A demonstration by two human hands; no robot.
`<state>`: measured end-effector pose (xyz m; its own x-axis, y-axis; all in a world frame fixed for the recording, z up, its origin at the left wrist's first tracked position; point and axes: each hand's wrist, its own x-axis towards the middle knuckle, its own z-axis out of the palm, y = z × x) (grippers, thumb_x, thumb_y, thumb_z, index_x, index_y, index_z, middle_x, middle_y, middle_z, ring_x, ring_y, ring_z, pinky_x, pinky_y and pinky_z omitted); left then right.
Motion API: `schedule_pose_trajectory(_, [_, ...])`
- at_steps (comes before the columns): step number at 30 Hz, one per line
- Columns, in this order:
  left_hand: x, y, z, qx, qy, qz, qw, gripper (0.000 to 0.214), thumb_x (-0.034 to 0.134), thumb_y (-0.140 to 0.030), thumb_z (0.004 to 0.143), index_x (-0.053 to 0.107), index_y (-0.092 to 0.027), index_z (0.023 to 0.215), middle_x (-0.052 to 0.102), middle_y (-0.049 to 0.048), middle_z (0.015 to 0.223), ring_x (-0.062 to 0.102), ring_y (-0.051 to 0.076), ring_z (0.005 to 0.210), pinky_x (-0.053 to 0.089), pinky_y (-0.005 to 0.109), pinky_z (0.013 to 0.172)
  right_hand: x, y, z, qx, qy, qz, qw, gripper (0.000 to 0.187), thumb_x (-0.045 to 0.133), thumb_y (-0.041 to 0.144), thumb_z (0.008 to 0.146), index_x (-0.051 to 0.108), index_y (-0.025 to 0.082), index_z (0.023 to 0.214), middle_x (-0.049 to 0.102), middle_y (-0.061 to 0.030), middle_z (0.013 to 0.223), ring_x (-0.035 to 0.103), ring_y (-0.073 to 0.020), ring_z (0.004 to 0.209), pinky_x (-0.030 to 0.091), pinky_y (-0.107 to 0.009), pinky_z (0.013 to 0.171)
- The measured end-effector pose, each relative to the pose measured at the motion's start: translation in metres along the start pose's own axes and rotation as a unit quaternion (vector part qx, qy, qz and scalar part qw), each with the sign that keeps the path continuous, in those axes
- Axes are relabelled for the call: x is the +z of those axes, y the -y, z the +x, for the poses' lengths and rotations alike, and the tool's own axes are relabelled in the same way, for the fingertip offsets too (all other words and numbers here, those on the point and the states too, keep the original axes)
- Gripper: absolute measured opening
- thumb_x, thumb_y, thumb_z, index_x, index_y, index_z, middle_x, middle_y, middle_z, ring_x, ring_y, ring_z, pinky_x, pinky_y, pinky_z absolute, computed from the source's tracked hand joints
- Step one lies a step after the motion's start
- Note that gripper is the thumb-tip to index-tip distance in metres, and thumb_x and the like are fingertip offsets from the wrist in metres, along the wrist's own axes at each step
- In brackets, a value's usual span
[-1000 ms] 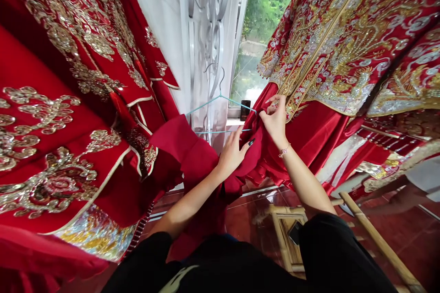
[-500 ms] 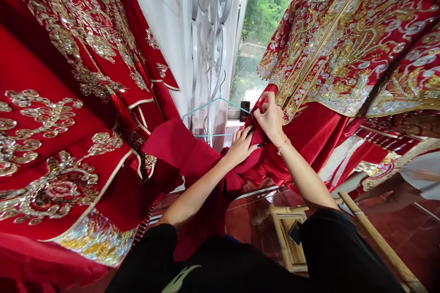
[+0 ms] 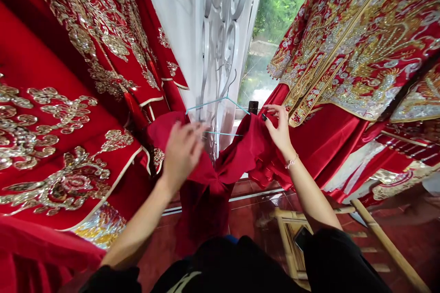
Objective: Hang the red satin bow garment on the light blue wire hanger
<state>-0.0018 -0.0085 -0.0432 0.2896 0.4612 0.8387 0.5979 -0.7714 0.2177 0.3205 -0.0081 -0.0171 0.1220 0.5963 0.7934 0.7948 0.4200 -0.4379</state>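
- One red garment [image 3: 237,165], mid-frame, on a blue hanger [image 3: 227,97]; guessing I'm straightening it.
- My left hand [image 3: 184,146] has blurry, loosely spread fingers; can't tell if my right hand [image 3: 280,130] is pinching.
- Next probably calls for evening both sides.

Your left hand [image 3: 182,153], blurred, fingers loosely spread, is over the left side of a dark-red garment [image 3: 240,158]; contact unclear. Your right hand [image 3: 280,130] is at its right edge, grip unclear. Light-blue hanger [image 3: 227,97] meets the cloth at both ends. Beaded red garments flank you: left skirt [image 3: 37,197], right jacket [image 3: 330,55].
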Motion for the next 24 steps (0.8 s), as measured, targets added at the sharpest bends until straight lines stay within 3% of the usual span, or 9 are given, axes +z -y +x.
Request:
schedule_pose_trajectory(2, [-0.019,0.037,0.015,-0.062,-0.013,0.003,0.998,0.043,0.048,-0.024,0.099,0.057,-0.029,0.14,0.063,0.0095,0.136,0.057,0.028,0.13,0.036,0.055,0.121,0.008,-0.005,0.004,0.009,0.075,0.038,0.996,0.04,0.057,0.037,0.089,0.056,0.027,0.128,0.065,-0.0094,0.125,0.059,-0.0267,0.119,0.045,-0.047,0.107])
schedule_pose_trajectory(4, [-0.024,0.072,0.03,-0.095,0.055,-0.012,0.994,0.048,0.054,-0.032,0.095,0.055,-0.024,0.142,0.062,0.0119,0.139,0.056,0.031,0.131,0.04,0.055,0.117,0.015,-0.006,0.007,0.017,0.15,0.059,0.987,0.042,0.057,0.041,0.091,0.056,0.026,0.13,0.068,-0.0084,0.124,0.062,-0.0268,0.118,0.047,-0.045,0.105])
schedule_pose_trajectory(6, [-0.02,0.098,0.041,-0.112,0.144,-0.055,0.982,0.048,0.056,-0.035,0.092,0.058,-0.019,0.137,0.065,0.0124,0.136,0.059,0.029,0.127,0.041,0.052,0.116,0.02,-0.006,0.009,0.021,0.175,0.046,0.983,0.036,0.057,0.043,0.091,0.061,0.025,0.123,0.071,-0.0086,0.12,0.066,-0.0282,0.111,0.049,-0.045,0.1])
schedule_pose_trajectory(8, [-0.015,0.111,0.047,-0.122,0.187,-0.095,0.97,0.045,0.056,-0.037,0.091,0.061,-0.017,0.131,0.067,0.0121,0.133,0.061,0.027,0.125,0.042,0.047,0.115,0.024,-0.006,0.009,0.021,0.162,0.03,0.986,0.032,0.059,0.044,0.09,0.065,0.023,0.113,0.073,-0.0095,0.115,0.067,-0.0297,0.104,0.05,-0.046,0.096])
schedule_pose_trajectory(12, [-0.008,0.113,0.055,-0.113,0.197,-0.113,0.967,0.045,0.06,-0.039,0.09,0.065,-0.015,0.127,0.068,0.0132,0.13,0.063,0.025,0.121,0.043,0.044,0.113,0.028,-0.014,0.012,0.009,0.157,0.058,0.986,0.033,0.065,0.048,0.084,0.067,0.021,0.103,0.075,-0.009,0.102,0.069,-0.0285,0.094,0.052,-0.043,0.089])
schedule_pose_trajectory(16, [-0.006,0.112,0.065,-0.139,0.256,-0.104,0.951,0.047,0.066,-0.043,0.086,0.068,-0.011,0.121,0.072,0.0149,0.122,0.067,0.028,0.111,0.047,0.044,0.105,0.034,-0.024,0.019,-0.001,0.148,0.087,0.985,0.035,0.069,0.05,0.081,0.068,0.019,0.097,0.075,-0.0091,0.101,0.069,-0.0274,0.094,0.053,-0.041,0.089])
schedule_pose_trajectory(20, [-0.011,0.105,0.072,-0.155,0.277,-0.097,0.943,0.044,0.064,-0.048,0.087,0.072,-0.01,0.108,0.076,0.0132,0.106,0.069,0.028,0.097,0.052,0.044,0.098,0.033,-0.02,0.02,0.002,0.161,0.074,0.984,0.037,0.062,0.048,0.085,0.068,0.019,0.106,0.074,-0.0115,0.11,0.068,-0.0295,0.103,0.051,-0.046,0.097])
schedule_pose_trajectory(22, [-0.014,0.093,0.071,-0.165,0.265,-0.057,0.948,0.046,0.064,-0.044,0.088,0.07,-0.011,0.119,0.072,0.0149,0.119,0.065,0.032,0.111,0.048,0.051,0.105,0.033,-0.009,0.013,0.006,0.171,0.007,0.985,0.042,0.059,0.045,0.086,0.065,0.019,0.12,0.07,-0.0138,0.121,0.064,-0.0325,0.112,0.046,-0.054,0.106])
schedule_pose_trajectory(24, [-0.013,0.075,0.069,-0.18,0.231,0.025,0.956,0.059,0.066,-0.038,0.086,0.058,-0.016,0.141,0.059,0.0172,0.144,0.052,0.038,0.132,0.038,0.062,0.114,0.037,0.006,0.002,0.025,0.166,-0.084,0.982,0.059,0.062,0.041,0.083,0.054,0.021,0.138,0.06,-0.0162,0.14,0.054,-0.0374,0.129,0.034,-0.065,0.114])
